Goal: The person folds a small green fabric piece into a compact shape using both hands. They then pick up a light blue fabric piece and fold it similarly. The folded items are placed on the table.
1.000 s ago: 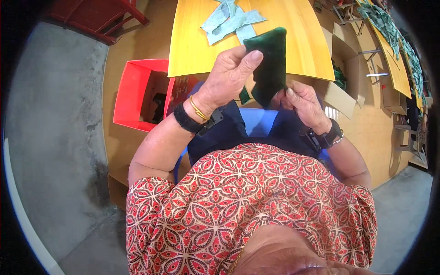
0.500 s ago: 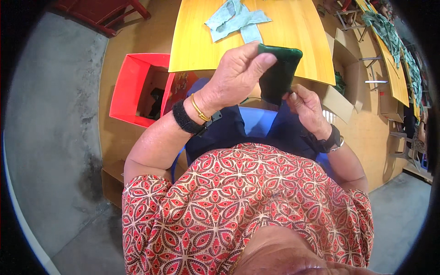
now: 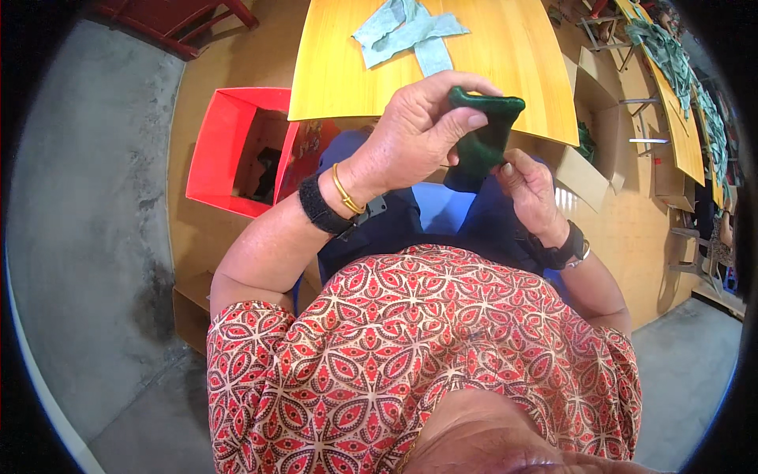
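A dark green, velvety piece of cloth (image 3: 483, 150), roughly rectangular and pouch-like, is held up in front of my lap, just off the near edge of the yellow table. My left hand (image 3: 430, 122) grips its upper left part between thumb and fingers. The top edge bends over into a fold there. At the lower right side, my right hand (image 3: 533, 193) pinches the cloth's edge. Pale teal cloth strips (image 3: 410, 41) lie crossed on the yellow table (image 3: 509, 55), beyond my hands.
To the left stands an open red box (image 3: 217, 154) with something dark inside. An open cardboard box (image 3: 588, 170) holds green material at the right. Farther right, teal cloths (image 3: 662, 49) lie along another table (image 3: 677, 130). Something blue (image 3: 440, 207) shows between my legs.
The cloth's top edge has folded over under my left fingers, which now reach farther across it. My right hand keeps its pinch almost in place.
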